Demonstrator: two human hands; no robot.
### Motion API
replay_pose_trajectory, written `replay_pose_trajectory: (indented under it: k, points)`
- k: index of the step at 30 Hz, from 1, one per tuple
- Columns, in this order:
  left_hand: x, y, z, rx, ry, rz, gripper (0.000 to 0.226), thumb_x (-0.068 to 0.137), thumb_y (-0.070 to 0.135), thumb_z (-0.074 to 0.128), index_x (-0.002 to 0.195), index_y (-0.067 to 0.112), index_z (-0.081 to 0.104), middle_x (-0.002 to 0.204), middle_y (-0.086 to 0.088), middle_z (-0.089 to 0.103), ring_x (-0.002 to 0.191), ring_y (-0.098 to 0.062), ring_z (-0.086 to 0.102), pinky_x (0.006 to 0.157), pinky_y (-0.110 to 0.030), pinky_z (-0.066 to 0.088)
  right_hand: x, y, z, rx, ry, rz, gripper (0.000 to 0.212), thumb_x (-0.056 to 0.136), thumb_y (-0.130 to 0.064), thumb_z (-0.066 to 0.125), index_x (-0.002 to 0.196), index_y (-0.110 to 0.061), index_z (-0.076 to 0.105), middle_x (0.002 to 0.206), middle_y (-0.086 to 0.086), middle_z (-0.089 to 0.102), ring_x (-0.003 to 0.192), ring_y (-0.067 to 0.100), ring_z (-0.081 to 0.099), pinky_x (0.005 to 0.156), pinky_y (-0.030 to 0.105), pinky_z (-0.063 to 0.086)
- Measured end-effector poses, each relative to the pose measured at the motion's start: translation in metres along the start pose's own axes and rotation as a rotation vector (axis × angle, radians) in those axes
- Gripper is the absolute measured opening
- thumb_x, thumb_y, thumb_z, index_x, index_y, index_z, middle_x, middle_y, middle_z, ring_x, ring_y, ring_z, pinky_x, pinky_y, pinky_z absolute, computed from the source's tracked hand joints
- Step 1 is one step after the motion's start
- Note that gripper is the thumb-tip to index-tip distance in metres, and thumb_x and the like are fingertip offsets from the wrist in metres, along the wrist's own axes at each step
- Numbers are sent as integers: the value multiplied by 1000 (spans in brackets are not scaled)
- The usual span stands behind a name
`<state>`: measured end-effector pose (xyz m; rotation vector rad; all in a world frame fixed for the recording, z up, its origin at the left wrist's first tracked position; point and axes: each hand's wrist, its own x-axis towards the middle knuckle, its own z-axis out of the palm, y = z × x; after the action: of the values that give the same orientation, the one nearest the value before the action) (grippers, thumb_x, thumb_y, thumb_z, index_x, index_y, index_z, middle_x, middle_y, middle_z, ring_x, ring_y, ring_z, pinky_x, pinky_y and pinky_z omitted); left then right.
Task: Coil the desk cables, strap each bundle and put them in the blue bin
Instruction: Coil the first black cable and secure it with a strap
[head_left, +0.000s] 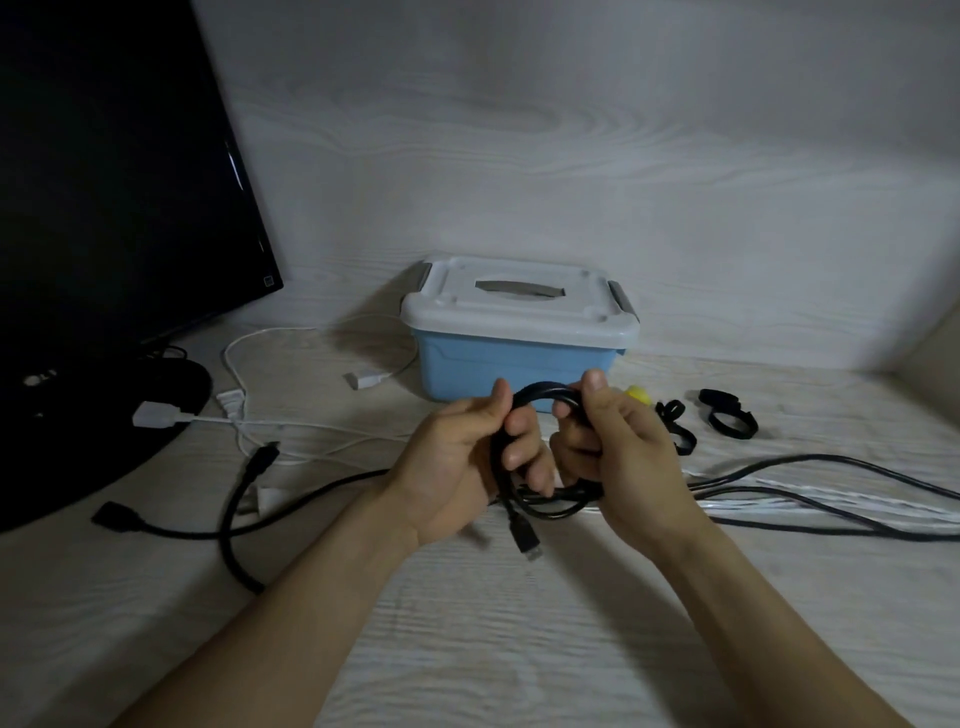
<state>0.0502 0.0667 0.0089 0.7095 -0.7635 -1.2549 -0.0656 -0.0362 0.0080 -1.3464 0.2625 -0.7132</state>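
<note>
Both hands hold a coiled black cable (540, 447) above the pale wood-grain table (467, 623), just in front of the blue plastic bin (498, 364). The left hand (462, 467) grips the left side of the coil, its fingers (519, 452) curled through the loop and its thumb lying over the top. The right hand (623, 452) grips the right side, thumb pressed on the upper arc and fingers wrapped round the strands below. A black plug end (527, 540) of the coil hangs down between the wrists.

The bin stands near the back wall with its white latched lid (519, 301) on and a grey handle recess in the top. Just right of the bin, partly hidden by the right hand, sits a small yellow object (638, 395), too hidden to identify. Beside it lie two black looped straps (727, 418), one close to the hand, one further right.

Loose black cables (831, 499) and white cables (831, 512) run off to the right edge. On the left, a thin white cable (291, 431) with white connectors loops in front of the black monitor (114, 182), and more black leads (234, 519) with plugs sprawl near the monitor's base.
</note>
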Motion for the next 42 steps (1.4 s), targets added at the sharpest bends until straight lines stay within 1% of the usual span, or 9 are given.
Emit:
replay_pose_trajectory:
  k: [3,6,12,16,19,29,35,39,42]
  points:
    - [1,0,2,-108,96,-16,40,99,39,39,65,19,47,47,8,24,41,-9,17,44,-23,25,-1,1,0,-77,-26,-40,49,99,-42,38,85,0,60,54,1,30,46,14,29,45,25,29]
    - [1,7,-2,-236,284,31,42,96,36,40,56,22,41,43,10,18,36,-7,11,41,-25,9,-1,2,-10,-526,-55,-197,62,106,-46,34,85,7,59,65,16,55,59,23,55,59,35,49]
    - [0,28,-21,-380,584,259,47,99,33,38,54,22,36,43,9,18,33,-7,12,33,-23,12,4,-15,-54,-1226,147,-195,83,85,-78,20,73,-12,70,53,1,58,60,20,60,65,35,49]
    - [0,35,-31,-417,703,350,46,100,30,40,54,22,37,44,9,19,36,-8,13,32,-22,17,8,-18,-76,-1211,242,-169,51,91,-62,48,68,-18,62,57,-3,60,60,22,57,64,37,47]
    - [3,33,-30,-411,653,384,48,104,35,34,58,21,39,46,8,22,39,-9,16,38,-22,24,9,-13,-68,-1212,209,-316,26,94,-35,63,74,-18,61,47,-2,50,47,20,48,55,37,45]
    - [7,20,-17,76,448,385,28,106,21,32,84,11,46,63,1,41,54,-13,39,62,-27,41,-9,0,-13,-1234,-319,-343,23,90,-40,64,75,-23,68,46,-17,44,47,5,49,48,12,30]
    - [6,9,-15,432,362,363,25,105,14,36,85,9,50,65,2,56,64,-17,55,74,-32,49,-13,-2,-9,-1184,-419,-354,11,86,-24,65,76,-23,68,57,-10,61,50,10,52,52,12,34]
    - [3,2,-19,926,272,236,23,103,16,43,86,9,57,71,5,64,66,-11,61,67,-22,49,-12,-5,-9,-1104,-358,-473,10,90,-26,68,81,-23,72,66,-18,62,52,-3,50,55,10,35]
    - [2,-4,-15,903,182,63,33,106,23,36,82,5,51,57,-5,51,44,-15,44,44,-28,34,-10,-7,-8,-1061,-271,-555,12,93,-27,69,84,-21,75,73,-14,70,57,-1,56,55,15,43]
